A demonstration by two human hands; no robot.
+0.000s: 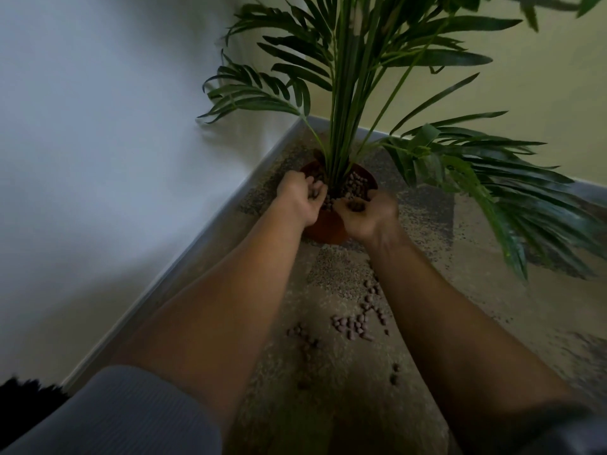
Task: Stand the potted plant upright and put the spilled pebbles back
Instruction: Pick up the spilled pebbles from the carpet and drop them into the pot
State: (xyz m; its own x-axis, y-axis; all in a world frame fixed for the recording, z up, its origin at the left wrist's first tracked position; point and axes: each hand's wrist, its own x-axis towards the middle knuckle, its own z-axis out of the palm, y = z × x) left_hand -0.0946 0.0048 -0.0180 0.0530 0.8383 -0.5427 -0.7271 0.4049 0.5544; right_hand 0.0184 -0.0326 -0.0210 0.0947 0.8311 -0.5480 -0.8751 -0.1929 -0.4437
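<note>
A palm-like plant [348, 93] stands upright in a brown pot [328, 228] in the corner of the room. Brown pebbles fill the pot's top [356, 187]. My left hand [300, 197] is cupped over the pot's left rim with pebbles in its fingers. Over the near right rim, my right hand [368, 213] is cupped around a few pebbles. Several spilled pebbles [353, 323] lie on the speckled floor between my forearms, nearer to me than the pot.
A white wall [98, 159] runs along the left with a pale skirting [197, 254]. A yellowish wall [542, 77] closes the back. Long fronds [512, 198] spread low to the right over the speckled floor [443, 290].
</note>
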